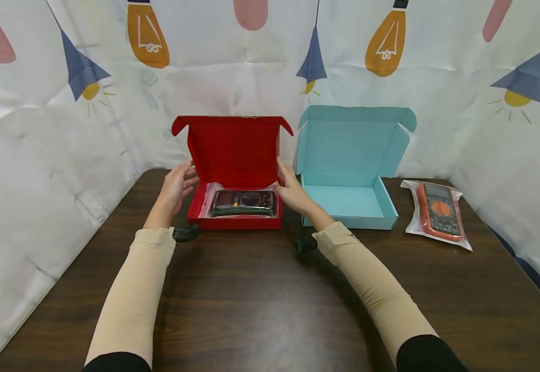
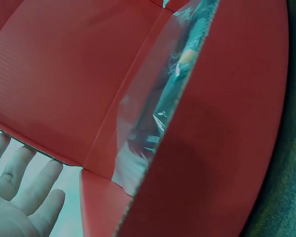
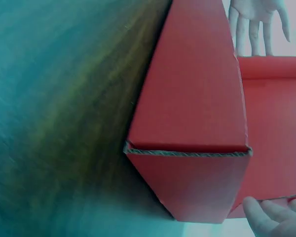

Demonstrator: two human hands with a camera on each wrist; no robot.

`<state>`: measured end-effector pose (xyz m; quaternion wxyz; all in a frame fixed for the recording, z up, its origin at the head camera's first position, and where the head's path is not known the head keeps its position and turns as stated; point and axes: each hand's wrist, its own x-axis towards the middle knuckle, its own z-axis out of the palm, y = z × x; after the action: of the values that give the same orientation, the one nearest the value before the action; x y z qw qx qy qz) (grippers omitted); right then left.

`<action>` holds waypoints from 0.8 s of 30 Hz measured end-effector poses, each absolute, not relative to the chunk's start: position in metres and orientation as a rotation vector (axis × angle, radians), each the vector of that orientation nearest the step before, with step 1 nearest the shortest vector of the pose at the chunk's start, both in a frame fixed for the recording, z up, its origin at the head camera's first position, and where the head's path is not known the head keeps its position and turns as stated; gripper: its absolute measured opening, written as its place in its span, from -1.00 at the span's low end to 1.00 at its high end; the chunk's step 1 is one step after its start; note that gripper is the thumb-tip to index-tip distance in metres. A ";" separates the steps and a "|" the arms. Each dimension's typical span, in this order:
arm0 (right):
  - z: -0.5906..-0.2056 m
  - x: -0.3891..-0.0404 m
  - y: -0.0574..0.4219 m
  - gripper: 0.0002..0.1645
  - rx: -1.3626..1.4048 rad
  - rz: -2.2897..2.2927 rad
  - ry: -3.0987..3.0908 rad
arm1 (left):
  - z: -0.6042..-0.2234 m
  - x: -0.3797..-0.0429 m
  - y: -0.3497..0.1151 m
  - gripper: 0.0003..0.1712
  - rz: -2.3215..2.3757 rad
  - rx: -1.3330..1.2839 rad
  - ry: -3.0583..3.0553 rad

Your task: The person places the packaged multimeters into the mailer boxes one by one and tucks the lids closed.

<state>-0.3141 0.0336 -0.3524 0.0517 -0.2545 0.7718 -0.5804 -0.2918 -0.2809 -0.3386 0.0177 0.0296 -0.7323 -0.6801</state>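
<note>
A red cardboard box point(image 1: 235, 223) stands with its lid point(image 1: 233, 150) raised. Inside it lies a dark multimeter point(image 1: 243, 203) in a clear plastic bag point(image 2: 133, 170). My left hand point(image 1: 175, 188) is at the left side of the box, its fingers point(image 2: 42, 182) extended beside the lid's edge. On the opposite side, my right hand point(image 1: 293, 192) has its fingers loosely extended at the lid's right edge. In the right wrist view, fingertips point(image 3: 254, 207) overlap that edge, and part of this hand is cut off by the frame.
A light blue box point(image 1: 350, 222) stands open to the right of the red one. Further right, an orange multimeter point(image 1: 440, 209) in a clear bag lies on the brown table point(image 1: 251, 299). Behind the table hangs a white patterned curtain point(image 1: 260, 82).
</note>
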 end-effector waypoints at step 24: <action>-0.369 -0.299 0.030 -0.06 -0.764 -1.811 2.397 | -0.359 -0.281 -0.289 -0.23 -2.139 -0.060 -2.200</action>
<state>-0.2993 0.0299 -0.3691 0.0208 -0.2462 0.7731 -0.5841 -0.2810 -0.2889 -0.3585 0.0362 -0.0195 -0.7164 -0.6965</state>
